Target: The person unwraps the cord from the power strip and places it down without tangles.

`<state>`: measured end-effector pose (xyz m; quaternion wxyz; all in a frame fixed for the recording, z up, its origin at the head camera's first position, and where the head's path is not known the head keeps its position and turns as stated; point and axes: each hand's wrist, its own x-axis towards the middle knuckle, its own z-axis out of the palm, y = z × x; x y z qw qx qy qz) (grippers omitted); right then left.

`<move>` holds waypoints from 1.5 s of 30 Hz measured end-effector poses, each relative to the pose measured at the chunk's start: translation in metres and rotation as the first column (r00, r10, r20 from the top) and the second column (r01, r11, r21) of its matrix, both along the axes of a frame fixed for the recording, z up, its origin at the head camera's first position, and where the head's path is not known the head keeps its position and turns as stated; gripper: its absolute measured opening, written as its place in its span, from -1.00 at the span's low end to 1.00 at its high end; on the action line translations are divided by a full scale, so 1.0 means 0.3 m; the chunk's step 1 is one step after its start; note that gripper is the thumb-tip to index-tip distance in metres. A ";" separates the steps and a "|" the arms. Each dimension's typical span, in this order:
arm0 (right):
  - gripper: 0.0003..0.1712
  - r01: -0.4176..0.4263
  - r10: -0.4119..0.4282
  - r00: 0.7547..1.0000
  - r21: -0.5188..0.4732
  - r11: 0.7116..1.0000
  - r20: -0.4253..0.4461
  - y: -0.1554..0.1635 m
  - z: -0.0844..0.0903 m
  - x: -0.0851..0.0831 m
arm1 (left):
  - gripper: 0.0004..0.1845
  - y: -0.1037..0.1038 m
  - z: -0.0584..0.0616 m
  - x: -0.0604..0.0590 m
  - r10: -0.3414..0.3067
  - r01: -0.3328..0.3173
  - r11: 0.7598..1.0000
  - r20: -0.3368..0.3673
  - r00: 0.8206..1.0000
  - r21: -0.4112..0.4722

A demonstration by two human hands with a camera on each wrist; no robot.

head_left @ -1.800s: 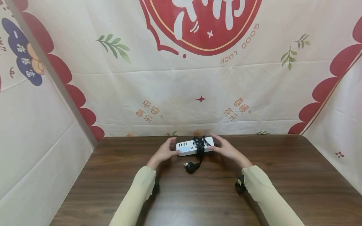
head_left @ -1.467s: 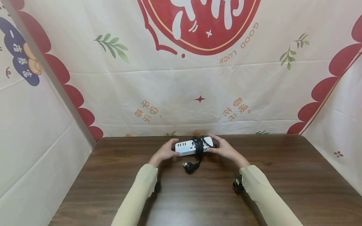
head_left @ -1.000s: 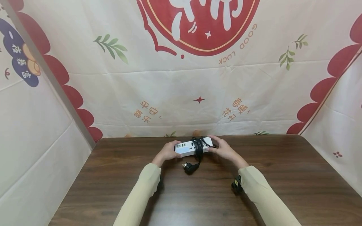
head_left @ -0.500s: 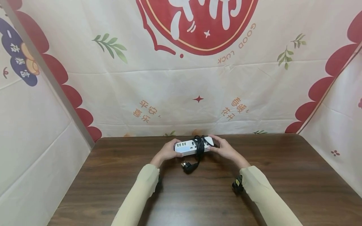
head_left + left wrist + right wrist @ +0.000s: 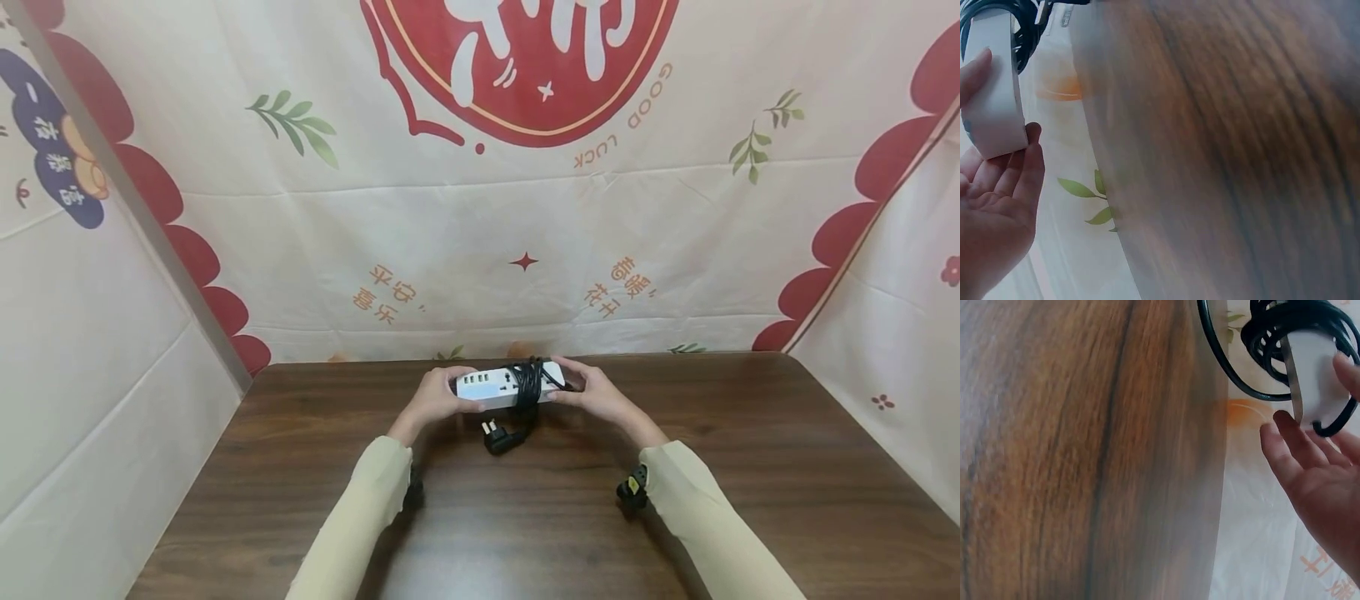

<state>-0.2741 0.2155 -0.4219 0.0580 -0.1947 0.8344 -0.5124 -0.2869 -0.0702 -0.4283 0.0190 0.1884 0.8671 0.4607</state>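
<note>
Clearance, as I read it from the head view:
- Table (image 5: pixel 750 467): bare wood left, right and near of my hands; open passage there.
- Power strip (image 5: pixel 491 387): held off the wood near the far edge, blocking the middle.
- Plug (image 5: pixel 497 437): hangs just below it, obstructing the gap underneath.
- Backdrop cloth (image 5: pixel 480 250): rises right behind; no room beyond.
- Side cloth walls (image 5: pixel 90 375): close both flanks.
</note>
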 end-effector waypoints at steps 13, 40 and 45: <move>-0.57 0.017 -0.015 0.991 -0.014 1.000 0.133 0.017 -0.058 -0.027 | -0.47 -0.015 -0.002 0.009 -0.032 0.031 0.997 0.014 0.999 0.071; -0.61 0.223 -0.196 0.963 -0.135 0.965 0.186 -0.025 -0.024 -0.056 | -0.46 -0.062 0.075 0.077 -0.147 0.140 0.983 0.047 0.988 0.119; -0.51 0.233 -0.190 0.963 -0.230 0.945 0.193 0.001 0.010 -0.056 | -0.46 -0.070 0.031 0.054 -0.140 0.133 0.985 0.058 0.988 0.111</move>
